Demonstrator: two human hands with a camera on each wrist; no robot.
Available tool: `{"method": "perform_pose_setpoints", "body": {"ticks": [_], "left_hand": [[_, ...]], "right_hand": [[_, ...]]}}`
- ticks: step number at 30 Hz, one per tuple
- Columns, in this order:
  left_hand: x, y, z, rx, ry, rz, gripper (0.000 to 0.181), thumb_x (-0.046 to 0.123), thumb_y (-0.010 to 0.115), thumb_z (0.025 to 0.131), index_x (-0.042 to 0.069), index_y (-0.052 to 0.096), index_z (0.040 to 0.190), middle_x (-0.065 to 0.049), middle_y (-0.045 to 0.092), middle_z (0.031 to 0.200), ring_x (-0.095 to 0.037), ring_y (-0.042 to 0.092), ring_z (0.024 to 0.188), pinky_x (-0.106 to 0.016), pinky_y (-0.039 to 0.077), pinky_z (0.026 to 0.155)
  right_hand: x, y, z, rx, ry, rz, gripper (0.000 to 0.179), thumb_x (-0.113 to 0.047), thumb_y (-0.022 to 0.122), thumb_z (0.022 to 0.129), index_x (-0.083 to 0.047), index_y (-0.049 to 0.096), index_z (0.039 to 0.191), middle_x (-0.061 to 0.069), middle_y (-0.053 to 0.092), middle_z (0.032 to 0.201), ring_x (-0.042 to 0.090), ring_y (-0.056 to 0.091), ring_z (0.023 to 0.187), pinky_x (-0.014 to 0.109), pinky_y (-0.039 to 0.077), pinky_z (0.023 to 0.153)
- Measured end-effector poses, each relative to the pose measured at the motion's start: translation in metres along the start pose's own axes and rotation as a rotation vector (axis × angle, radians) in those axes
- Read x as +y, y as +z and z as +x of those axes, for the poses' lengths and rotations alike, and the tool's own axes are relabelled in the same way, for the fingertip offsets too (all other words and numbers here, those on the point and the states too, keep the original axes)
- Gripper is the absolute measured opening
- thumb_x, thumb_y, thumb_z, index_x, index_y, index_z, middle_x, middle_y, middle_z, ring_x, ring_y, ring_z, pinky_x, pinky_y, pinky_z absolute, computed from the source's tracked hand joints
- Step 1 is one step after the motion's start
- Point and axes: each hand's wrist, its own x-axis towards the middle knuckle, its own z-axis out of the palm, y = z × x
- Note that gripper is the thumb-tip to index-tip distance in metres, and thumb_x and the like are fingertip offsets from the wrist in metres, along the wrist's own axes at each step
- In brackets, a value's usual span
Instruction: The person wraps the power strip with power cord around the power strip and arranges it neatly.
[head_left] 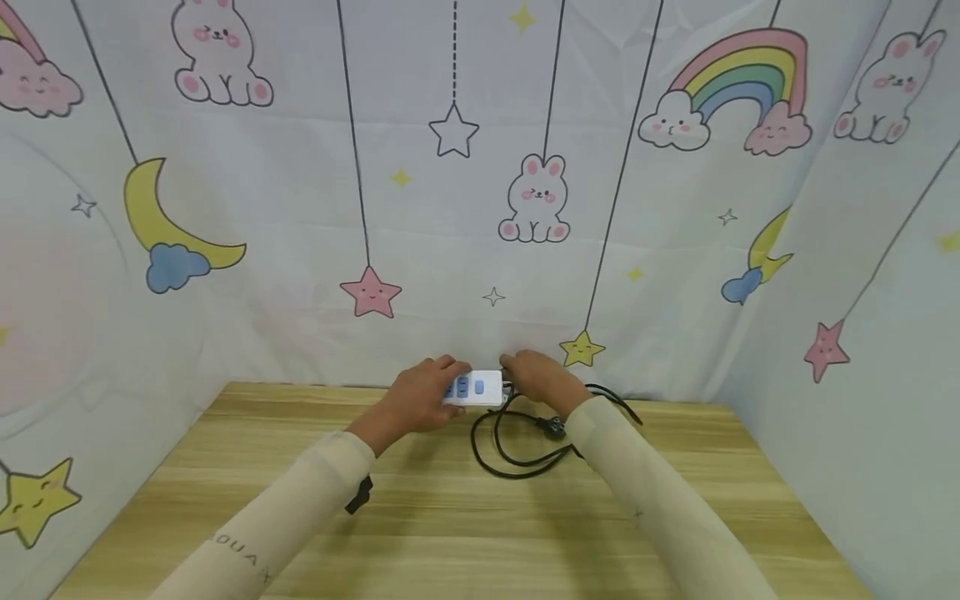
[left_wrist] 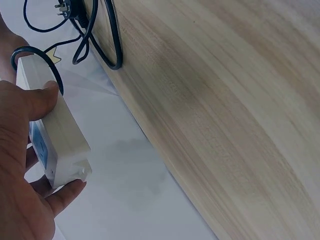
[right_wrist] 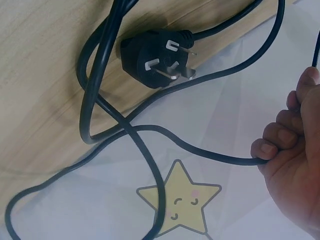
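Power strip [head_left: 474,390], white with blue sockets, is gripped across its long sides by the left hand [head_left: 422,393]; its casing is judged light, rigid and smooth, best taken by those sides. Black cord [right_wrist: 235,160], judged flexible and prone to snagging, is held in the curled fingers of the right hand [head_left: 545,380], just beside the strip's far end from the left grip. Pronged plug [right_wrist: 155,57], judged hard, is left unheld near the right grip, best grasped by its body.

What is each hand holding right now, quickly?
Left hand: closed, holding the white power strip between thumb and fingers.
Right hand: closed, fingers curled round the black cable.
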Motion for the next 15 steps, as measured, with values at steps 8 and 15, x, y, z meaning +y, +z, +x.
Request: {"method": "perform_pose_setpoints", "body": {"ticks": [8,15], "left_hand": [[0.005,0.002,0.004,-0.027,0.004,0.046,0.066,0.030,0.089,0.097,0.016,0.063,0.156,-0.008,0.069,0.148,-0.033,0.071,0.120,-0.052,0.063,0.100],[0.009,0.005,0.005,-0.043,0.021,0.076,0.065,0.030,0.090,0.096,0.015,0.065,0.154,-0.009,0.070,0.144,-0.034,0.071,0.117,-0.052,0.064,0.096]], "right_hand": [[-0.002,-0.008,-0.001,0.035,-0.003,0.051,0.029,-0.036,0.050,0.121,-0.015,0.061,0.106,0.007,0.068,0.094,0.022,0.061,0.085,0.041,0.054,0.080],[-0.008,-0.015,-0.005,0.044,-0.008,0.080,0.029,-0.038,0.050,0.121,-0.017,0.062,0.104,0.005,0.070,0.095,0.021,0.061,0.084,0.039,0.051,0.078]]}}
